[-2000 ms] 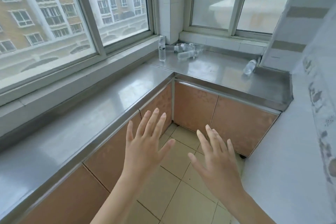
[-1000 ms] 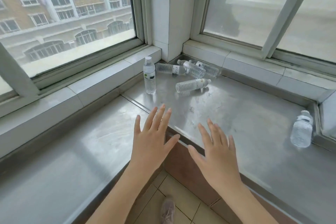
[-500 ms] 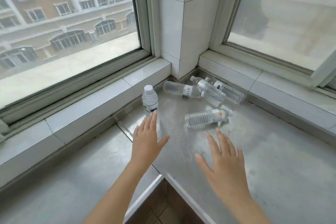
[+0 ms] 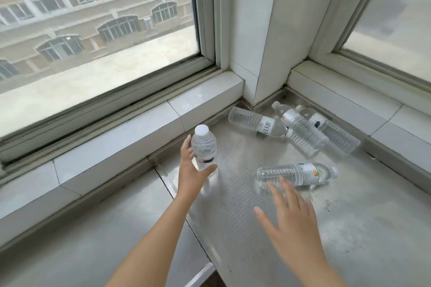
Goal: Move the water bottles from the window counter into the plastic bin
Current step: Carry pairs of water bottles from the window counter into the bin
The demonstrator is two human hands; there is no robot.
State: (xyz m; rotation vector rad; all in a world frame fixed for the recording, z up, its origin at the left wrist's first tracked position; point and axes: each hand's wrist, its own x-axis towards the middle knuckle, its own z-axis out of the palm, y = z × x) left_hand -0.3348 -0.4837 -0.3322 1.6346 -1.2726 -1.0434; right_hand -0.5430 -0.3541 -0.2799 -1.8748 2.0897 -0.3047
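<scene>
An upright clear water bottle (image 4: 204,147) with a white cap stands on the steel window counter (image 4: 245,205). My left hand (image 4: 192,170) curls around its lower part, thumb in front and fingers behind, touching it. A lying bottle (image 4: 296,173) rests just beyond my right hand (image 4: 289,214), which hovers open with fingers spread, its fingertips close to the bottle's base. Three more bottles lie in the corner: one with a white label (image 4: 256,121), one in the middle (image 4: 300,131), one nearest the right sill (image 4: 331,130). No plastic bin is in view.
White tiled sills (image 4: 144,128) run along both windows and meet at a tiled corner pillar (image 4: 263,30). The counter's front edge (image 4: 203,272) shows at the bottom between my arms.
I have moved closer to the corner. My left hand went from hovering before the upright bottle to wrapping around it. My right hand advanced toward the lying bottle.
</scene>
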